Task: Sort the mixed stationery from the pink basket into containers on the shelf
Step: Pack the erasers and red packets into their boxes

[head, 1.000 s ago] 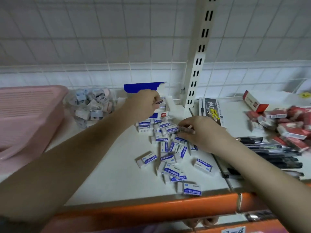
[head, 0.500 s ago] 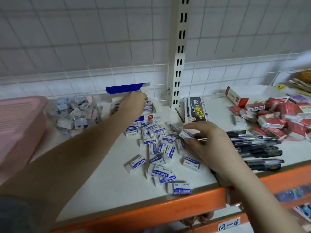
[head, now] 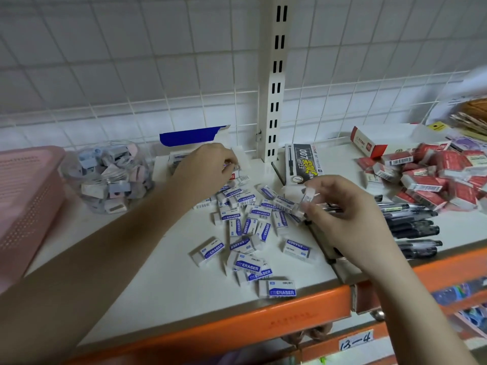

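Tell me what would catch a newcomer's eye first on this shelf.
First the scattered pile of blue-and-white erasers mid-shelf, with the left hand reaching to the open box behind it and the right hand pinching one eraser. Then the red boxes heaped at right, above black pens.

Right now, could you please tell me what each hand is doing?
Left hand: fingers curled at the eraser box; contents cannot be told.
Right hand: pinching one small white eraser.

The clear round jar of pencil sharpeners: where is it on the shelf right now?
In the head view the clear round jar of pencil sharpeners stands at the shelf's back left, between the pink plastic basket and the white box with the blue flap.
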The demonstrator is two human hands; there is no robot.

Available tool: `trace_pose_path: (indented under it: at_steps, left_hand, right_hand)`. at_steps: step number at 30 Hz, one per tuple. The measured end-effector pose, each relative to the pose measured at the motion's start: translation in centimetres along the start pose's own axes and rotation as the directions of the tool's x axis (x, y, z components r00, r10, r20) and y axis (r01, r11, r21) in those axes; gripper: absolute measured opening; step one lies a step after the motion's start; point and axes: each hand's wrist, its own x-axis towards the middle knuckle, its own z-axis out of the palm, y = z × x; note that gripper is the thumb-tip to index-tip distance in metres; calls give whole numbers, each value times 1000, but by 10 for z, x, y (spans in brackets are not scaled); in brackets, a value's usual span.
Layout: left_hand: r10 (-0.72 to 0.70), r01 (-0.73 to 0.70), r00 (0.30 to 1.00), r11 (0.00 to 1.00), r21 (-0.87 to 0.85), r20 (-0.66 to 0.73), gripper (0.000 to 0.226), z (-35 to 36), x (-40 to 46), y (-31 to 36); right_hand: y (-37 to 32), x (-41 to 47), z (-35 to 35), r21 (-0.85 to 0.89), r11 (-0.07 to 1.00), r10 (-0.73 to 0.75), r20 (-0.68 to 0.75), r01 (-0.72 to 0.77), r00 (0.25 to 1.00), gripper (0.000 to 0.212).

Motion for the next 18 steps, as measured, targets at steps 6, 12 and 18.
trace_pose_path:
  at_steps: [6, 12, 18]
  left_hand:
    - [-121, 110, 981, 991, 83, 154, 17, -2, -32, -7]
    - [-128, 102, 970, 986, 131, 207, 31, 4, -45, -16]
    - [-184, 159, 947, 981, 115, 262, 43, -2, -49, -15]
  right_hand:
    - [-11, 9, 3, 140, 989, 18, 132, -37, 991, 37]
    - [-24, 21, 14, 111, 994, -10, 185, -11, 983, 21]
    - [-34, 38, 22, 84, 996, -48, 146, 36, 988, 20]
